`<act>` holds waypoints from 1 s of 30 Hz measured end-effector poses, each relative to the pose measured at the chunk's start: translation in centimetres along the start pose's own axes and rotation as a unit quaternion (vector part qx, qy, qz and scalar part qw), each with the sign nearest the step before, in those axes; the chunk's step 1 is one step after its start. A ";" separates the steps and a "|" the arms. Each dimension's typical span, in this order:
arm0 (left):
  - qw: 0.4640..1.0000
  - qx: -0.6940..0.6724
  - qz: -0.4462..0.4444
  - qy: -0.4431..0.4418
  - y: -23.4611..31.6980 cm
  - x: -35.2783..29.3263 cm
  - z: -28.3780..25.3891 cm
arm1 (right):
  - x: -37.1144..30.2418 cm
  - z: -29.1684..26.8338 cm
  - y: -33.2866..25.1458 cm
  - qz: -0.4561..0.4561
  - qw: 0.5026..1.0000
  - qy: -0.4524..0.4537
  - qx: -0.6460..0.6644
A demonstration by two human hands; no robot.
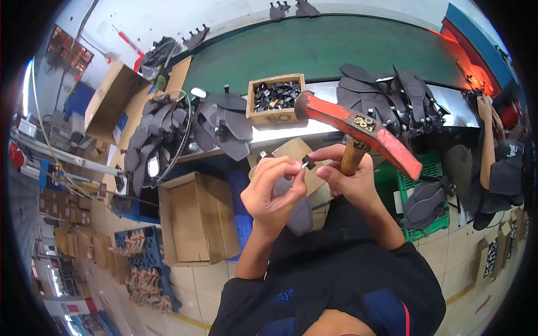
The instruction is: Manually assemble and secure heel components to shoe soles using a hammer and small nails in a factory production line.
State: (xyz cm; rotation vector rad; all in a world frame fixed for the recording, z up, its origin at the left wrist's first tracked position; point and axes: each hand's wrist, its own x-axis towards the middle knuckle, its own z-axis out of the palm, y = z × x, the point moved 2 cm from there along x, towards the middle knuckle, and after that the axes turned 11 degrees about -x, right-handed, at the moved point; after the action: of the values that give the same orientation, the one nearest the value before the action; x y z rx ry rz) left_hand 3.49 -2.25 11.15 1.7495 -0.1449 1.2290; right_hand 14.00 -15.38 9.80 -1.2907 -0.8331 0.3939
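Observation:
In front of my chest, my left hand (273, 190) is closed in a pinch on a small black piece (309, 163) with a short light-coloured pin. My right hand (358, 182) is wrapped round the wooden handle (355, 155) of a hammer, whose red metal head (358, 124) slants above the knuckles. The right index finger and thumb reach toward the black piece; whether they touch it I cannot tell. Below the hands a dark grey sole-shaped piece (300, 217) lies by my lap, partly hidden by my left hand.
A wooden box (274, 116) of small black pieces stands ahead at the green conveyor belt (314, 50). Dark grey sole-shaped pieces lie in piles left (157, 126) and right (386, 98). An open carton (193, 224) and a green crate (431, 215) flank me. Another person (501, 168) works at right.

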 end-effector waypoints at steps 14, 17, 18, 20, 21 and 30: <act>0.926 0.228 0.232 -0.189 2.1 -1.3 -5.2 | -0.4 2.7 1.4 0.094 0.993 -0.077 0.008; 0.902 0.249 0.276 -0.219 1.8 -1.5 -5.8 | 0.0 3.1 1.4 0.124 0.988 -0.088 -0.003; 0.896 0.260 0.276 -0.233 1.5 -1.6 -6.0 | 0.2 3.4 1.3 0.125 0.988 -0.091 -0.003; 0.889 0.273 0.275 -0.246 0.9 -2.0 -6.3 | 0.7 3.7 1.2 0.153 0.984 -0.089 0.003; 0.908 0.243 0.249 -0.232 0.2 -2.4 -6.6 | 0.9 3.7 1.4 0.153 0.984 -0.090 0.004; 0.951 0.044 -0.304 -0.040 -13.2 -5.4 -6.7 | 7.4 3.7 7.6 0.135 0.968 -0.134 -0.165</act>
State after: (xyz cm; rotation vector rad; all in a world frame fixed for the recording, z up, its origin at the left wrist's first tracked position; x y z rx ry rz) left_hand 3.93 7.68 -1.11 1.7350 0.3849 0.7183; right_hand 17.59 -5.82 5.13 -1.6953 -0.9807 0.6780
